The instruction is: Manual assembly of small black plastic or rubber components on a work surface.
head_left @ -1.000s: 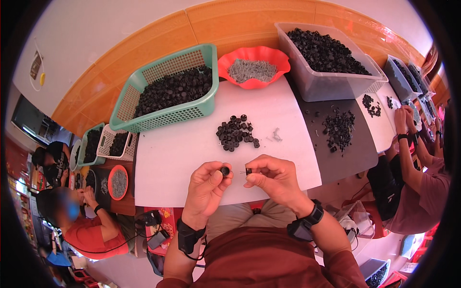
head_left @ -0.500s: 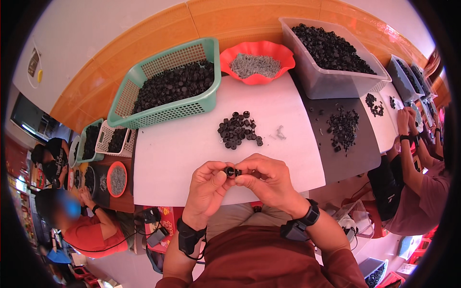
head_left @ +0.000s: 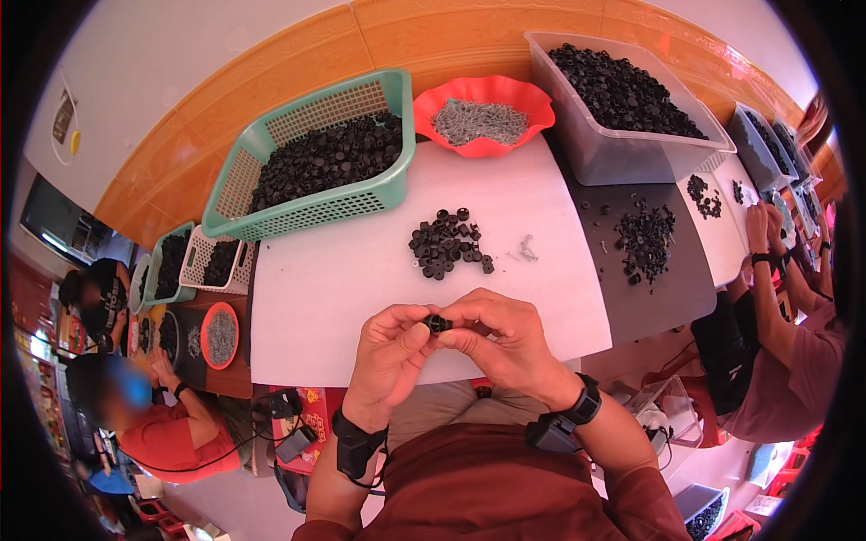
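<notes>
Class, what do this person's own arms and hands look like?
The left hand and right hand are bare. Each wrist wears a black strap with a boxy dark unit; a black cable loops beside the left. Sleeves are maroon.

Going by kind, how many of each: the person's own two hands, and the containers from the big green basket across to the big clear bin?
Left hand and right hand: 2
Green perforated basket: 1
Red scalloped bowl: 1
Clear plastic bin: 1
Total: 5
</notes>
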The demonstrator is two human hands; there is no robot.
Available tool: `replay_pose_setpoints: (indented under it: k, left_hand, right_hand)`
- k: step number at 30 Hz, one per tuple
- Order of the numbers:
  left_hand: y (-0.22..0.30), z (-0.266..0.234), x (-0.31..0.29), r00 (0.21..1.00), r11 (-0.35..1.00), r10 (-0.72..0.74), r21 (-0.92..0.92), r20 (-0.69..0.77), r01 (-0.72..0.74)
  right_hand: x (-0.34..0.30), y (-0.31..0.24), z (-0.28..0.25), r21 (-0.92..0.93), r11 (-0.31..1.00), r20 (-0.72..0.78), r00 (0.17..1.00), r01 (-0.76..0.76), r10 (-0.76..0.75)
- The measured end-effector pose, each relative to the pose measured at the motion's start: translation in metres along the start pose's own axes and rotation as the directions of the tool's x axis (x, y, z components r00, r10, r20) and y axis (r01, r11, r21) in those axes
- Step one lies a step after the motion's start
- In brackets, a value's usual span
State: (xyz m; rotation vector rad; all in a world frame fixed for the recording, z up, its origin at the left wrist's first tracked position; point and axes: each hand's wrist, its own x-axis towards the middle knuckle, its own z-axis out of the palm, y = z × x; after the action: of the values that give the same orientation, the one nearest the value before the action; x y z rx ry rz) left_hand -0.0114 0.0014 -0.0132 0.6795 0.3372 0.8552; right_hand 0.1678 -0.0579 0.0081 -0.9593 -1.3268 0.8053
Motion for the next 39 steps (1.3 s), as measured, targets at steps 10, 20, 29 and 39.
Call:
replay_pose_setpoints:
  k: [10,20,29,39]
  left_hand:
    - [-0.0012,0.0003,-0.0001,1.000,0.998,0.010,0.066,0.002,-0.010]
    - [-0.0013,0.0024,-0.0005,1.000,0.997,0.007,0.079,-0.007,-0.006]
    - [-0.0025,0.0022,-0.0010,1.000,0.997,0.022,0.073,-0.013,-0.021]
    - [-0.0036,0.0054,-0.0014,0.999,0.991,0.041,0.126,0.010,-0.042]
  right_hand:
    - [-0.0002,0.0007,-0.0037,-0.079,0.995,-0.003,0.998,0.066,-0.066]
    - [-0.0002,0.0026,-0.0039,-0.089,0.990,-0.014,0.994,0.106,-0.107]
    - [0.0010,-0.0010,-0.0039,-0.142,0.979,-0.004,0.989,0.143,-0.145]
    - [-0.0004,-0.0012,-0.0053,-0.181,0.967,0.010,0.983,0.179,-0.181]
